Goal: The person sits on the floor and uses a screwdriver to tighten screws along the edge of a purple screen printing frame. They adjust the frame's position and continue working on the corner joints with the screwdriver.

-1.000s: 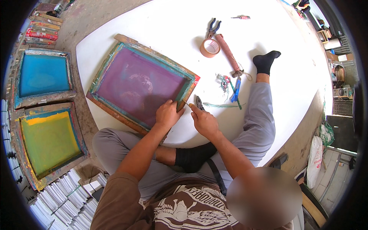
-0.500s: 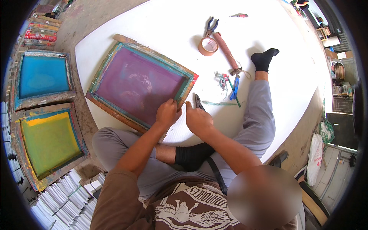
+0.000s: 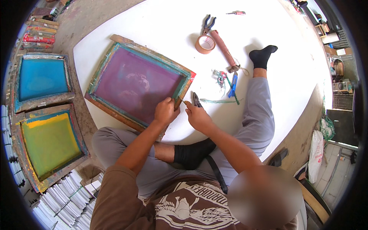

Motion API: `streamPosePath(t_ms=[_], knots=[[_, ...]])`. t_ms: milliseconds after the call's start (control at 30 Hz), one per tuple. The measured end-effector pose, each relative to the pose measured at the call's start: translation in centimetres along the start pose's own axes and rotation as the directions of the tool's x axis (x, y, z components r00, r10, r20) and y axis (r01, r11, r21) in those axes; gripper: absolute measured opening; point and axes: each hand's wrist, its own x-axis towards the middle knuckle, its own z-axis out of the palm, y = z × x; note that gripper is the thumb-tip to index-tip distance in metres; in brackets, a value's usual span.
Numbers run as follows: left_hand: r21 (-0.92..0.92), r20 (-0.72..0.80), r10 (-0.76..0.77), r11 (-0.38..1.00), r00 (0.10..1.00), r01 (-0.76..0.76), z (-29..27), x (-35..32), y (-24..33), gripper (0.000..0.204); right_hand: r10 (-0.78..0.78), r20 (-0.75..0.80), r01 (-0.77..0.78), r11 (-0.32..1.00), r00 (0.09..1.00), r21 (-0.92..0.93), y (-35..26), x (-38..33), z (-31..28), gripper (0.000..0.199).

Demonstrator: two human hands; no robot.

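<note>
White surface (image 3: pixel 172 42) beneath purple screen (image 3: pixel 134 80)

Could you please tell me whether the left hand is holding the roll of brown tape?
No, the left hand is on the purple-meshed wooden frame, while the roll of brown tape lies apart on the white surface.

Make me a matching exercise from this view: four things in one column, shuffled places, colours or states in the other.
Column one:
1. left hand
2. right hand
3. tape roll
4. screwdriver

Column two:
A. brown, next to dark pliers
B. red-handled, near the picture's top edge
C. on a rail of the purple screen frame
D. holding a slim tool by that frame

Pairs: 1-C; 2-D; 3-A; 4-B
</note>
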Motion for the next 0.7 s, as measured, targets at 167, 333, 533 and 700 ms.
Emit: streamPosePath(t_ms=[167, 333, 533, 700], knots=[[-0.015, -0.003, 0.007, 1.000, 1.000, -0.007, -0.9, 0.2, 0.5, 0.029, 0.046, 0.017, -0.043, 0.987, 0.999, -0.157, -1.1, -0.6, -1.1, 0.041], [-0.024, 0.016, -0.014, 1.000, 1.000, 0.015, -0.8, 0.0, 0.7, 0.030, 0.052, 0.055, -0.041, 0.982, 0.997, -0.184, -1.5, -1.0, -1.6, 0.044], [-0.027, 0.011, -0.016, 0.999, 1.000, 0.016, -0.8, 0.0, 0.6, 0.031, 0.059, 0.047, -0.048, 0.977, 0.997, -0.209, -2.1, -1.2, -1.7, 0.045], [-0.027, -0.036, 0.025, 0.999, 0.999, -0.026, -0.1, -0.1, 0.4, 0.030, 0.098, 0.019, -0.085, 0.932, 0.995, -0.353, -3.1, -0.3, -0.8, 0.044]])
